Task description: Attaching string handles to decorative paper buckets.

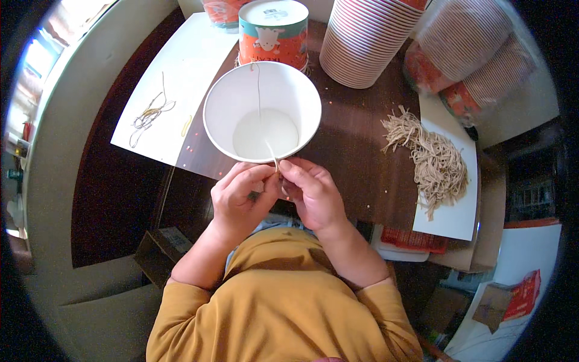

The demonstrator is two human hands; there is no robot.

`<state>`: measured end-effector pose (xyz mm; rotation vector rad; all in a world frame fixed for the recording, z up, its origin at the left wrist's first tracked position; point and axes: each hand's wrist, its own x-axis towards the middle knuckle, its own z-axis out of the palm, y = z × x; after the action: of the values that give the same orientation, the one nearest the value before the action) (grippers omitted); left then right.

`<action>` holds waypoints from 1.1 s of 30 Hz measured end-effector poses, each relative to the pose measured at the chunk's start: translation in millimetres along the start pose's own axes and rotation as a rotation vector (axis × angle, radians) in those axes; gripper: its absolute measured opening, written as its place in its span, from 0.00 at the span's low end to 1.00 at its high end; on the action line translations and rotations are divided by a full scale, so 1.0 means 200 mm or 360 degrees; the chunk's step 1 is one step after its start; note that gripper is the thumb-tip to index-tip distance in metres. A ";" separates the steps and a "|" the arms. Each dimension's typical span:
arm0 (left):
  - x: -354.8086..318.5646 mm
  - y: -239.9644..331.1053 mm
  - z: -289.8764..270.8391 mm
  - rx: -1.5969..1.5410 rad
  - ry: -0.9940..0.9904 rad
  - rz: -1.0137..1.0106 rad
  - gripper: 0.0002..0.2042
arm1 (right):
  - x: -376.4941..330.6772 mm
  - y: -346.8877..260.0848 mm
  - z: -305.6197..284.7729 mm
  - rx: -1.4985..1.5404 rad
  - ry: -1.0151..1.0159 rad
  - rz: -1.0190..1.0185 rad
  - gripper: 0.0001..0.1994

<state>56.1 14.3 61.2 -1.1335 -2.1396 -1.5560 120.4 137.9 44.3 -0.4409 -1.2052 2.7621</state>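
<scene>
A white-lined paper bucket (220,114) stands on the dark table before me, its mouth tilted toward me. From its far rim a thin cord (259,90) hangs down inside. At the near rim, a pale cord end (271,148) sticks up between my fingertips. My left hand (241,192) pinches the cord with thumb and forefinger. Close beside it, my right hand (315,192) also pinches the cord, the two hands' fingertips almost meeting. The fingers hide the part of the cord at the rim.
Behind stands an upturned orange and green bucket (273,45); a tall stack of nested buckets (368,39) leans right of it. Bagged buckets (464,45) lie at the far right. A heap of beige cords (439,166) rests on white board at right, loose dark cords (151,114) on white sheet at left.
</scene>
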 end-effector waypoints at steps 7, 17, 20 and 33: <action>0.01 0.04 -0.06 0.0137 0.0044 -0.0199 0.05 | 0.02 -0.01 0.02 0.0074 0.0178 0.0055 0.09; 0.07 0.08 -0.14 0.0264 -0.0238 -0.0229 0.04 | 0.03 -0.05 -0.03 -0.0086 -0.0009 0.0142 0.12; 0.09 0.09 -0.18 0.0140 -0.0304 -0.0305 0.03 | 0.02 -0.06 -0.01 -0.0007 -0.0031 0.0178 0.11; 0.12 0.05 -0.18 -0.0223 -0.0336 -0.0120 0.02 | -0.01 -0.10 0.07 -0.2345 0.0056 -0.2060 0.15</action>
<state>40.0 -6.1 97.4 -1.3300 -2.2595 -1.7119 117.9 141.0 68.7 0.2304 -2.1468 0.5686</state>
